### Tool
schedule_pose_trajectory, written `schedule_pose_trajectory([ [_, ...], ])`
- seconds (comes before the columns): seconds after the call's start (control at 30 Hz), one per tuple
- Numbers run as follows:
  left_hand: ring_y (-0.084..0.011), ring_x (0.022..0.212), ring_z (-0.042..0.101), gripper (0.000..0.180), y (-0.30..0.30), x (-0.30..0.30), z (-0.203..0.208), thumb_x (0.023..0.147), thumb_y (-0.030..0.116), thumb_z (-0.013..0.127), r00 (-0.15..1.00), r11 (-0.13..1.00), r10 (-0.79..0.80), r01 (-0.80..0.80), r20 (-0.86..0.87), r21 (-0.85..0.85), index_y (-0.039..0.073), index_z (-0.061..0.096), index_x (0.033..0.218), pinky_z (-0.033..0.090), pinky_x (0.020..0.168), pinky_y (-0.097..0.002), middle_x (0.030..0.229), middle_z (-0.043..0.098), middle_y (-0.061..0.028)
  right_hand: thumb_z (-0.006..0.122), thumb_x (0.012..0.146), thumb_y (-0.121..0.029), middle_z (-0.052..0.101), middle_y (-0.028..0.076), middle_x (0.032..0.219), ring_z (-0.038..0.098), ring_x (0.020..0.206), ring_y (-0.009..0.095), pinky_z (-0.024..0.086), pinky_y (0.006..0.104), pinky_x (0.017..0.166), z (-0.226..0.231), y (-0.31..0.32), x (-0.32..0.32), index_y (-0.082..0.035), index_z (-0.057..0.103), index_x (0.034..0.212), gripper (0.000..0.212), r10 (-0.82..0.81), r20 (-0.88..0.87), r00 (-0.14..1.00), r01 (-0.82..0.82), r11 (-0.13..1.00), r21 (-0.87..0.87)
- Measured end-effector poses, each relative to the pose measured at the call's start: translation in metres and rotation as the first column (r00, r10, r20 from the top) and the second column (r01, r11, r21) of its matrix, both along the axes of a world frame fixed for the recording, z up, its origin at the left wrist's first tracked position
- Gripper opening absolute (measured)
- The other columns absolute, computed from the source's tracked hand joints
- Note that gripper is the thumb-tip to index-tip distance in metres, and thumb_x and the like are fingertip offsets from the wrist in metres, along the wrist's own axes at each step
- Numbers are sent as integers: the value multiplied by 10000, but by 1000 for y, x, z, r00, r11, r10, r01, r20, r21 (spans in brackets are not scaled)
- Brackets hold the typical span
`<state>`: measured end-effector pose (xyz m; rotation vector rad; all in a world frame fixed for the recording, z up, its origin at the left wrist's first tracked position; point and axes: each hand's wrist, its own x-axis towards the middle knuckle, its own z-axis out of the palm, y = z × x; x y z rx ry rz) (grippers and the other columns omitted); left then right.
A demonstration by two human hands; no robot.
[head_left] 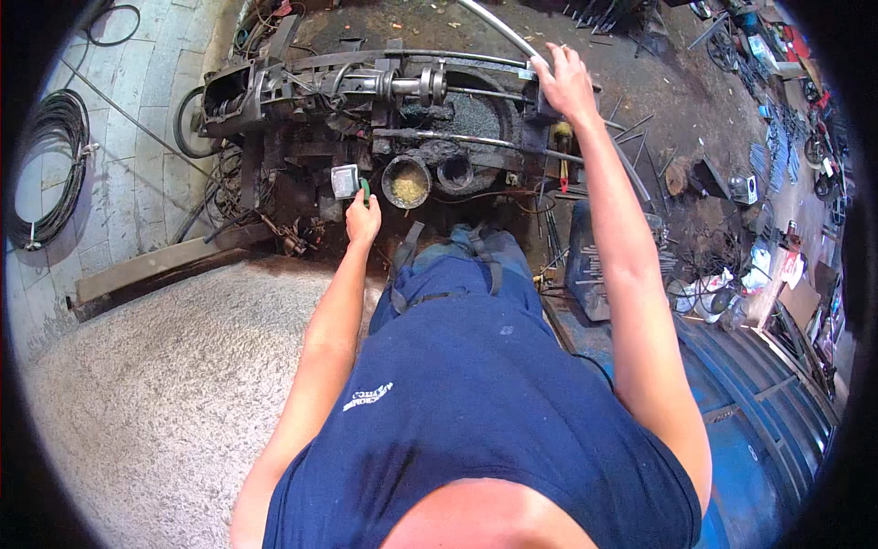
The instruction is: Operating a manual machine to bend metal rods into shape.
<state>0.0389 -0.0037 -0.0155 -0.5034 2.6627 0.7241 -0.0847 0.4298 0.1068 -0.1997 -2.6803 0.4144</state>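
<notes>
My left hand (363,221) is closed on a small green handle (365,189), right beside a small grey box (345,181) on the near side of a dark, greasy machine (302,101). To that hand's right stands a round can (393,194) with yellowish stuff inside, and a dark round cup (455,172) sits next to it. Out at the machine's right end, my right hand (569,87) rests with fingers stretched against a pale metal tube (501,27). The tube slants in from the top edge. Where it runs under my palm is hidden.
A coiled black cable (57,174) lies on pale tiles at the left. Rods, scrap and bags (718,293) litter the floor at the right. A yellow-handled brush (563,169) hangs by the machine's right end. Blue metalwork (741,403) stands at lower right.
</notes>
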Motion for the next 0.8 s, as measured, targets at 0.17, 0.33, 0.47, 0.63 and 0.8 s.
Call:
schedule_pose_trajectory([
  [0.17,-432,1005,618,457,-1,1,-1,917,364,517,999,1000,13,-13,-31,17,82,583,1271,489,865,-487,1062,643,-279,504,922,-486,622,155,1123,578,1078,339,459,462,914,-5,-5,0,-100,640,1160,474,29,193,981,-19,998,-51],
  [0.33,-437,982,622,441,-1,1,-2,922,364,508,998,999,32,-31,-62,21,77,601,1245,490,851,-492,1025,650,-279,495,924,-493,628,146,1102,583,1061,333,449,461,919,-5,-5,-1,-110,645,1151,469,6,197,980,0,1000,-29],
  [0.47,-436,980,622,429,2,-1,0,928,358,495,998,999,43,-42,-46,27,89,602,1245,489,847,-493,1024,654,-267,502,920,-498,633,144,1090,583,1059,329,449,456,921,-2,-5,1,-109,655,1132,468,0,192,981,5,1000,-24],
  [0.63,-436,983,622,429,2,0,-2,929,358,490,997,999,45,-43,-67,23,91,603,1245,488,849,-493,1026,654,-268,510,913,-514,636,144,1082,583,1056,325,450,449,923,0,-6,1,-100,673,1095,481,-1,187,982,8,999,-36],
  [0.8,-440,988,620,444,-2,1,-8,928,361,487,997,998,50,-47,-67,36,63,608,1234,487,860,-490,1030,648,-284,502,915,-514,637,139,1105,579,1074,329,450,442,928,-2,-7,-3,-101,669,1103,483,5,199,980,-1,1000,-23],
])
